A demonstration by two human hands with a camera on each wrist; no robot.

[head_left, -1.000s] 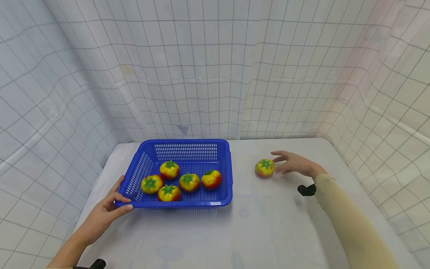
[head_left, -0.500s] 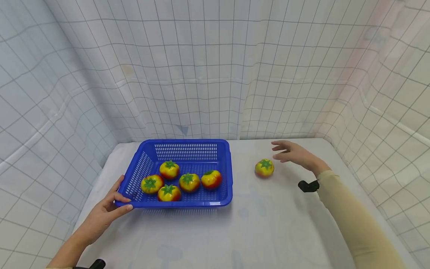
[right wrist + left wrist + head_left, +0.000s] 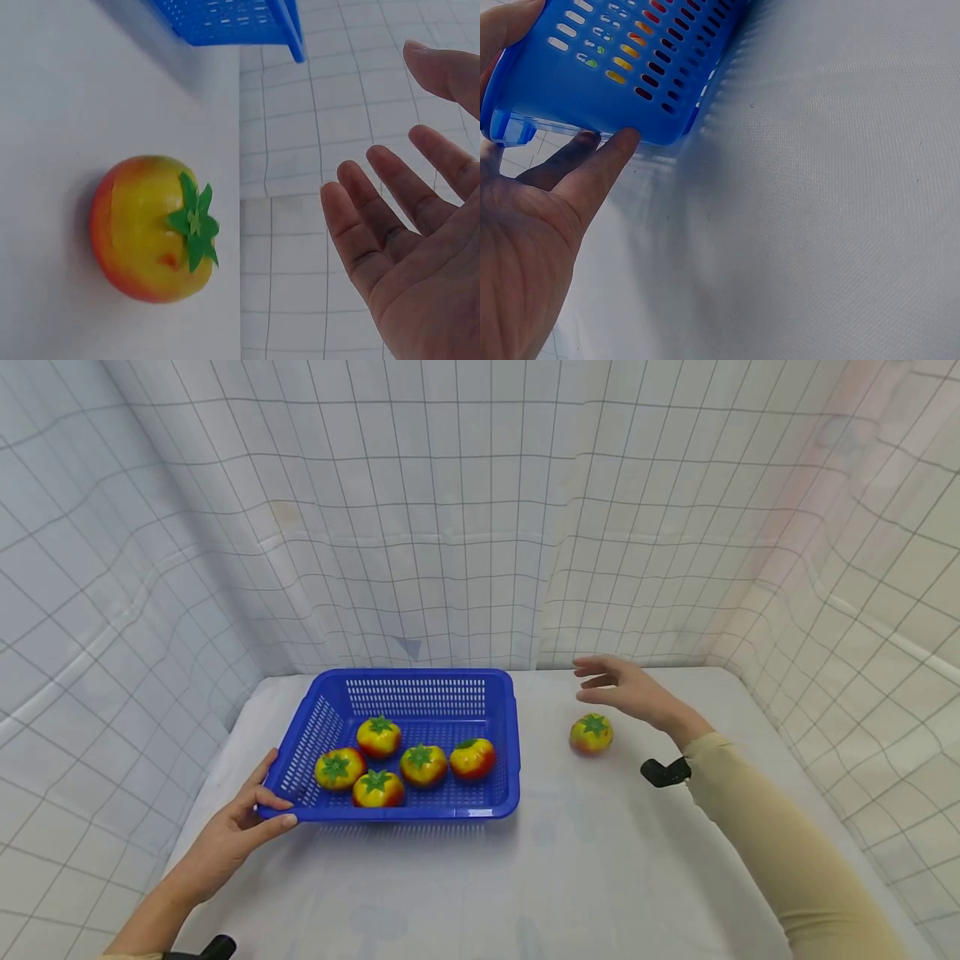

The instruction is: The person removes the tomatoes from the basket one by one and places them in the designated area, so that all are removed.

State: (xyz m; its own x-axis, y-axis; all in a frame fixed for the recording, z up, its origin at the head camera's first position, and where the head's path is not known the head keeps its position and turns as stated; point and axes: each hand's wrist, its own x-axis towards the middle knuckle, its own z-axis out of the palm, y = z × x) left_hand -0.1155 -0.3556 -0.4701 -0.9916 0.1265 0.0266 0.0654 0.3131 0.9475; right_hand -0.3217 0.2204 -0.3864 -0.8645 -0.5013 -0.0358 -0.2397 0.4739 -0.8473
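A blue plastic basket [image 3: 405, 815] sits on the table with several yellow-red toy tomatoes inside, among them a front tomato [image 3: 378, 790] and a right-hand one [image 3: 472, 759]. My left hand [image 3: 225, 839] holds the basket's near left corner, thumb and fingers around the rim; the left wrist view shows that hand [image 3: 532, 217] against the slotted wall [image 3: 592, 82]. One lone tomato [image 3: 592, 734], leafy green top up, rests on the table right of the basket. My right hand [image 3: 630, 692] hovers just behind and above it, fingers loosely bent, holding nothing. In the right wrist view the palm [image 3: 427, 277] is apart from this tomato [image 3: 150, 229].
A white cloth covers the table [image 3: 600, 877]. White grid-patterned curtains [image 3: 450, 527] hang behind the table and along both sides. Black straps with small devices, such as the right wrist device [image 3: 664, 772], sit at the wrists.
My right hand has lifted away from beside the lone tomato, then swung left and back over it. The tomato, the basket and my left hand stay in place.
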